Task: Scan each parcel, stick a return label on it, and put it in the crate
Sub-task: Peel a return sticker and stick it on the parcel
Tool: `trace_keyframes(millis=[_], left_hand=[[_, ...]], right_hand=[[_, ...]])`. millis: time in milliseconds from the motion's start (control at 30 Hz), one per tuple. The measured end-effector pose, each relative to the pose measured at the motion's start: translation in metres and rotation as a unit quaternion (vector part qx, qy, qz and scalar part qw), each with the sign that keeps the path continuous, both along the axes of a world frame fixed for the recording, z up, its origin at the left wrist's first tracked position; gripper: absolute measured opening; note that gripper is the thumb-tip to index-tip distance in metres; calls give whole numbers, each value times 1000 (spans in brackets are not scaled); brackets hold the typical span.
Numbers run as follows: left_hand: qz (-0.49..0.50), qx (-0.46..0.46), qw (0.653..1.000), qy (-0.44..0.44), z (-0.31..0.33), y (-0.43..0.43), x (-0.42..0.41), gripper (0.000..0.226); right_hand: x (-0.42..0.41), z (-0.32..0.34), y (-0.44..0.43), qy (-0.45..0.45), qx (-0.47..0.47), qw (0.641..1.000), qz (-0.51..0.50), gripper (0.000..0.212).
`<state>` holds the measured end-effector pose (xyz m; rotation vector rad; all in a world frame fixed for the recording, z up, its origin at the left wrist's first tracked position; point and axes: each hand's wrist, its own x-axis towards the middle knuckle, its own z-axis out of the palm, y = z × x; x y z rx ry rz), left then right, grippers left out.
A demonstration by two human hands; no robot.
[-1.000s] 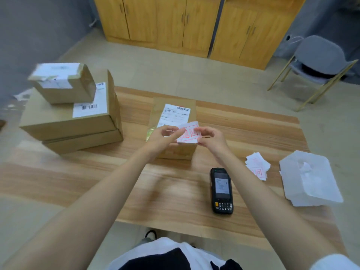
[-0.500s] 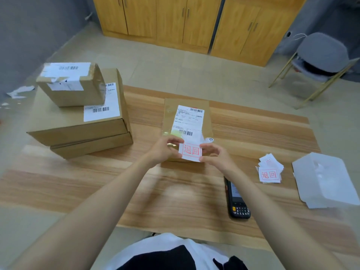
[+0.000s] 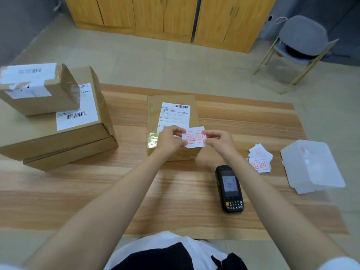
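The left hand (image 3: 171,140) and right hand (image 3: 221,141) are each pinching an end of a white return label (image 3: 194,137) printed with red boxed characters, holding it over the near end of a brown parcel (image 3: 171,103) lying by the counter's (image 3: 97,191) far edge.

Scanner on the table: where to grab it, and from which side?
Take the handheld scanner across its two long edges at the keypad half, coming down from above. It lies flat, screen up, on the table, long axis pointing roughly away from the person, with bare wood along both long edges.
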<state>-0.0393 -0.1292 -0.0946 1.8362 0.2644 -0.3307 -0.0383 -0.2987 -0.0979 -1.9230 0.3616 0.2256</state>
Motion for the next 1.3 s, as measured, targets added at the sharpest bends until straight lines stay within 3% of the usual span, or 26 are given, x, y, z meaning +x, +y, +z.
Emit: trace_keyframes(millis=[400,700,967,1100,1200,1300], left_hand=[[-26,66,997,2,0,-4,8,40],[-71,164,984,-23,1,-11,11,41],[-136,300,943,-49,7,-19,14,38],[-135,373,918,-18,10,-4,16,48],[-166,379,909,-50,7,7,19,49],[-213,361,902,-105,0,2,16,52]], right_hand=[[8,-10,-4,40,50,998,7,38],[9,-17,-6,29,28,999,17,39],[10,-20,-8,29,34,999,23,36],[10,-16,-8,24,21,999,32,37],[10,-15,-7,18,-5,999,44,36],[9,-14,-1,13,-22,996,88,48]])
